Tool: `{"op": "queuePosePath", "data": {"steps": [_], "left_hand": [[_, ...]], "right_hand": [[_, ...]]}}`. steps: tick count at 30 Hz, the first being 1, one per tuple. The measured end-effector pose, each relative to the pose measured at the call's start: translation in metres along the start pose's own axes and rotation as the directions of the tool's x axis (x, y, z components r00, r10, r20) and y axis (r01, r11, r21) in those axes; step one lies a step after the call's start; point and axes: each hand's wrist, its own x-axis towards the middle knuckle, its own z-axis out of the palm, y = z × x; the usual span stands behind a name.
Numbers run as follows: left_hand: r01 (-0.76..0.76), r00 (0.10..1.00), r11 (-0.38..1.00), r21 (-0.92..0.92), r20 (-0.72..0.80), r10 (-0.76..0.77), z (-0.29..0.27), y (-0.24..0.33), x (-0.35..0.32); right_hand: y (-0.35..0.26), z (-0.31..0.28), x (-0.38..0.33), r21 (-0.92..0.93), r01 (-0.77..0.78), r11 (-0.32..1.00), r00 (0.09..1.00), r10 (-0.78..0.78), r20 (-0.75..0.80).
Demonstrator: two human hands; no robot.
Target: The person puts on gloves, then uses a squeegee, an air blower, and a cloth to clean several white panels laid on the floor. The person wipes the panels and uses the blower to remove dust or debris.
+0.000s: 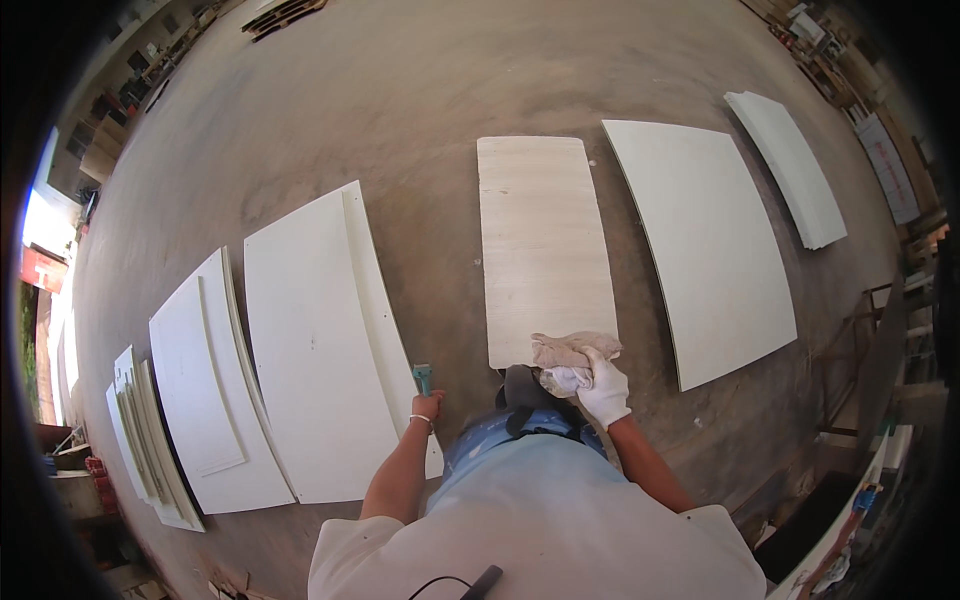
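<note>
Beige cloth (560, 350) in the gloved right hand (605, 392), its underside hidden

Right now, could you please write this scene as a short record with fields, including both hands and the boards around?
Left hand: bare, holding a small teal tool
Right hand: in a white glove, gripping a beige cloth
Ahead: a pale, faintly streaked board; the cloth overlaps its near end in view, contact unclear
Left side: white panels in overlapping groups
Right side: a broad white panel, then a narrower white stack farther out
Surface: brownish floor
Top left: part of a wooden pallet
</note>
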Motion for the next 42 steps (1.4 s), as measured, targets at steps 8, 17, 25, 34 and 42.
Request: {"op": "queuePosePath", "data": {"steps": [8,17,25,34,42], "left_hand": [[0.298,0.953,0.953,-0.047,-0.032,-0.3,-0.034,-0.039,-0.024],[0.179,0.984,0.974,0.136,-0.004,-0.18,-0.009,0.005,0.01],[-0.032,0.983,0.976,0.217,0.183,-0.009,0.048,0.066,0.04],[0.015,0.996,0.917,0.398,0.08,-0.051,0.109,0.082,0.033],[0.082,0.985,0.845,0.528,0.088,-0.151,0.242,0.077,0.005]], "right_hand": [[0.011,0.0,-0.006,-0.006,-0.021,1.0,0.998,0.021,0.06],[0.024,-0.017,-0.026,-0.058,-0.165,0.985,0.984,0.169,0.065],[0.055,-0.015,-0.038,-0.028,-0.298,0.954,0.954,0.299,0.03],[0.131,-0.046,-0.038,0.018,-0.384,0.923,0.923,0.385,-0.019],[0.274,-0.117,-0.034,0.026,-0.366,0.93,0.93,0.366,-0.004]]}}
